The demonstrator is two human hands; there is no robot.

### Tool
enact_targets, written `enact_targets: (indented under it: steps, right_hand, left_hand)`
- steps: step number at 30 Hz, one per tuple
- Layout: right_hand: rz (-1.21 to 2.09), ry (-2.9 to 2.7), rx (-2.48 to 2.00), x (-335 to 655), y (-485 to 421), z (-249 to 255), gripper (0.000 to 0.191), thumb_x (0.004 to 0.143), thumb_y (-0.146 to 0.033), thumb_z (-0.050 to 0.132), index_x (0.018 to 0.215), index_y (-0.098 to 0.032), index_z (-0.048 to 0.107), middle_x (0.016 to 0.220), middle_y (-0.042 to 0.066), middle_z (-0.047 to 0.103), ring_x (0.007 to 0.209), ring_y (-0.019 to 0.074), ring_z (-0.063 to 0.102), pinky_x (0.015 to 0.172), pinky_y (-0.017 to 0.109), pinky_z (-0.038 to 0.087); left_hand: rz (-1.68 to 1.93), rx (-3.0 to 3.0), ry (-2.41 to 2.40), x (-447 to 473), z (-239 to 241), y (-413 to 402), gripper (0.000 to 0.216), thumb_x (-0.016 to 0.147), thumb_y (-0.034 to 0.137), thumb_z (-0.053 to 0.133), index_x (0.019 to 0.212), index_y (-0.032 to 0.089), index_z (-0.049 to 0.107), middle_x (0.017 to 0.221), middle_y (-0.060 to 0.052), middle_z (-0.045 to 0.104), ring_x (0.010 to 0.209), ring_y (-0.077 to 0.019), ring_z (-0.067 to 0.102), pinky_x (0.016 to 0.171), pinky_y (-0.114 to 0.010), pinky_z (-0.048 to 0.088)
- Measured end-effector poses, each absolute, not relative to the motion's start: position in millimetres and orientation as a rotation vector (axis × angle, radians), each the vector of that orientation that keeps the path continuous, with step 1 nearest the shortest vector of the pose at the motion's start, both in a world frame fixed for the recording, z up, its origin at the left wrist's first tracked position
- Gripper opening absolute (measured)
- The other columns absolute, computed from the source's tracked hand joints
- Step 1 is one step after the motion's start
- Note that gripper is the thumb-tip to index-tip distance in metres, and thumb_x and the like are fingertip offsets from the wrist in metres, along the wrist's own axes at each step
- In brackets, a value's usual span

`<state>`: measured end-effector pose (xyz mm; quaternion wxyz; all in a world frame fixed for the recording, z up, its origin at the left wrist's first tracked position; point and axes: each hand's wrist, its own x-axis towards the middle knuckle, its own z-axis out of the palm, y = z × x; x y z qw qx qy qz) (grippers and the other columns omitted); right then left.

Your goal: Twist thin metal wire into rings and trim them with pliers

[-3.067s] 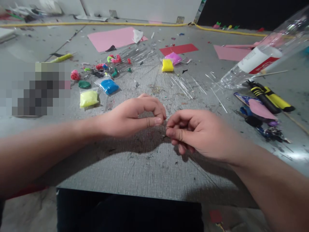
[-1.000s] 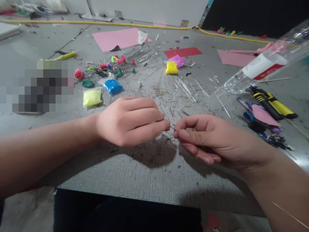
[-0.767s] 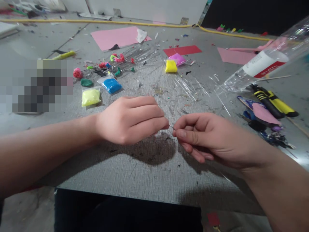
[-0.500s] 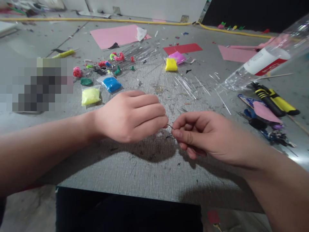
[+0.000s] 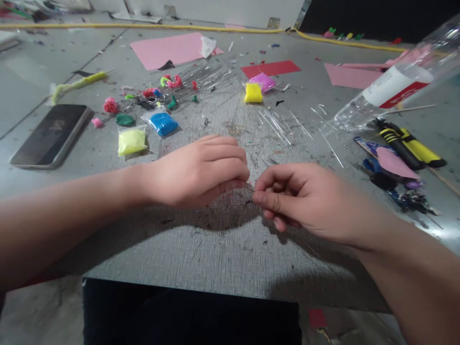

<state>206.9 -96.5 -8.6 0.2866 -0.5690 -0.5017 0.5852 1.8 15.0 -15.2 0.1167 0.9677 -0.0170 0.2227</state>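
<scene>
A thin dark wire (image 5: 249, 188) spans the small gap between my two hands above the grey table. My left hand (image 5: 201, 170) is closed, back of the hand up, with the wire's left end running in under its fingers. My right hand (image 5: 298, 199) pinches the other end between thumb and forefinger, its remaining fingers curled below. Most of the wire is hidden by the fingers. Beyond my left hand lie a blue clay packet (image 5: 163, 123) and a pale yellow one (image 5: 132, 142).
A phone (image 5: 53, 134) lies at the left. To the right are a tilted plastic bottle (image 5: 388, 91) and black-and-yellow pliers (image 5: 409, 146). Loose clear wires (image 5: 275, 125), a bright yellow packet (image 5: 253, 93) and pink paper (image 5: 167, 50) lie farther back. The table's front edge is near my lap.
My left hand has rolled slightly, so more of its thumb side shows. Both hands stay close together on the wire. The view has shifted slightly.
</scene>
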Motion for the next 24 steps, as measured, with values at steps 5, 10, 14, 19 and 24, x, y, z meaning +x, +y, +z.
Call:
enact_targets:
  steps: [5, 10, 14, 19, 24]
  right_hand:
    - [1.455, -1.357, -1.534, 207.1, -97.0, -10.5, 0.028, 0.081, -0.041, 0.083, 0.081, -0.020, 0.065, 0.061, -0.004, 0.063, 0.047, 0.0094, 0.060, 0.043, 0.019, 0.047]
    - [1.335, -1.415, -1.569, 205.0, -98.5, -10.8, 0.030, 0.082, -0.044, 0.081, 0.081, -0.020, 0.064, 0.062, -0.004, 0.063, 0.048, 0.0106, 0.060, 0.042, 0.020, 0.045]
    - [1.281, -1.487, -1.576, 205.1, -99.6, -9.5, 0.029, 0.085, -0.046, 0.077, 0.081, -0.021, 0.063, 0.062, -0.004, 0.062, 0.050, 0.0112, 0.059, 0.043, 0.022, 0.043]
    - [1.020, -1.746, -1.600, 207.1, -98.6, -9.6, 0.023, 0.088, -0.041, 0.074, 0.078, -0.022, 0.065, 0.063, -0.004, 0.058, 0.054, 0.0110, 0.051, 0.047, 0.026, 0.038]
    - [0.797, -1.917, -1.445, 209.0, -96.7, -10.3, 0.016, 0.090, -0.031, 0.072, 0.079, -0.022, 0.066, 0.086, 0.000, 0.063, 0.071, 0.0134, 0.056, 0.064, 0.029, 0.045]
  left_hand:
    - [0.629, 2.684, 0.058, 4.4, -15.9, 13.6, 0.020, 0.100, 0.016, 0.048, 0.090, 0.020, 0.064, 0.089, -0.010, 0.070, 0.087, -0.0224, 0.064, 0.083, -0.037, 0.054]
    - [0.626, 2.682, 0.122, 4.4, -17.5, 12.7, 0.020, 0.100, 0.017, 0.047, 0.090, 0.020, 0.064, 0.089, -0.010, 0.070, 0.087, -0.0222, 0.064, 0.083, -0.037, 0.054]
    - [0.637, 2.664, 0.114, 5.0, -16.1, 10.9, 0.020, 0.099, 0.014, 0.045, 0.090, 0.019, 0.062, 0.087, -0.009, 0.068, 0.085, -0.0217, 0.064, 0.084, -0.037, 0.053]
    - [0.616, 2.647, 0.119, 5.2, -14.2, 8.8, 0.017, 0.098, 0.013, 0.048, 0.091, 0.021, 0.061, 0.088, -0.009, 0.068, 0.087, -0.0219, 0.063, 0.085, -0.037, 0.052]
    - [0.689, 2.636, 0.085, 5.0, -16.5, 9.3, 0.015, 0.097, 0.012, 0.049, 0.091, 0.021, 0.060, 0.089, -0.008, 0.068, 0.086, -0.0207, 0.063, 0.084, -0.035, 0.052]
